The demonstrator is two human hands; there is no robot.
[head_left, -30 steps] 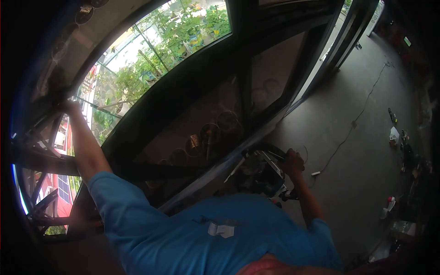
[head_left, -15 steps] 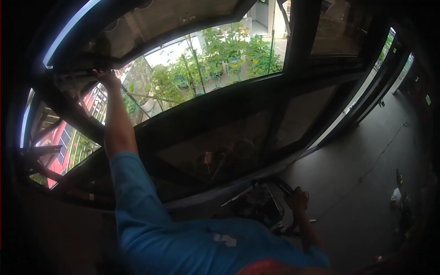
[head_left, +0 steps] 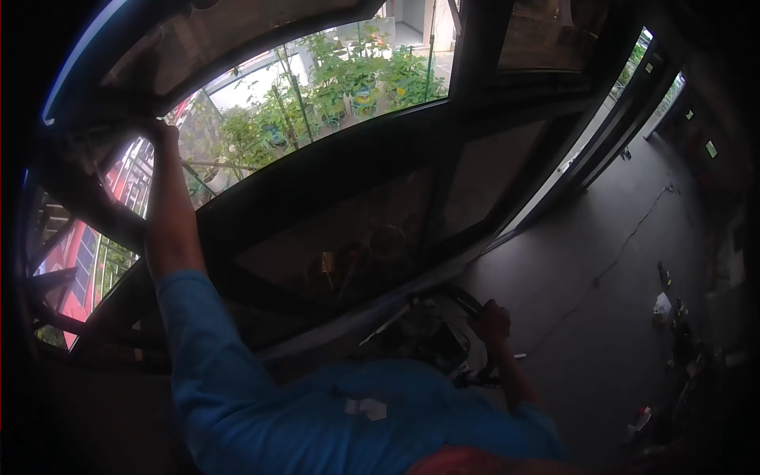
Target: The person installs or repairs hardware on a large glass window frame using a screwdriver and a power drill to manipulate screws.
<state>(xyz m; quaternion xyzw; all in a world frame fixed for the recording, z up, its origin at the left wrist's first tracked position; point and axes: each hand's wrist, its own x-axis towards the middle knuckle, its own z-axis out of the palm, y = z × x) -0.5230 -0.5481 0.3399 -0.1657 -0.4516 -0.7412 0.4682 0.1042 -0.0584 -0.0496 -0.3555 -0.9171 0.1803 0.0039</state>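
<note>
My left hand (head_left: 162, 133) reaches up with the arm stretched out, closed at the lower corner of a dark-framed, tilted-out window sash (head_left: 261, 57). Its fingers mostly merge with the dark frame in shadow. Low on the right, my right hand (head_left: 492, 321) wraps round a dark curved bar (head_left: 457, 296). Beside that bar, below the window, is a dark boxy object (head_left: 427, 336) that I cannot make out clearly. A pale thin strip (head_left: 385, 325) sticks out at its left side.
Potted plants (head_left: 356, 75) stand outside beyond the opening. Lower fixed panes (head_left: 348, 237) reflect round shapes. A cable (head_left: 629, 241) runs across the grey floor (head_left: 562, 277). Several small items, one with a white part (head_left: 662, 309), lie at the right. Another tall opening (head_left: 554, 186) is farther right.
The view has turned, so the scene shifts left and up. The sash edge sits slightly lower against the plants outside, with my left hand at it. My right hand stays on the bar.
</note>
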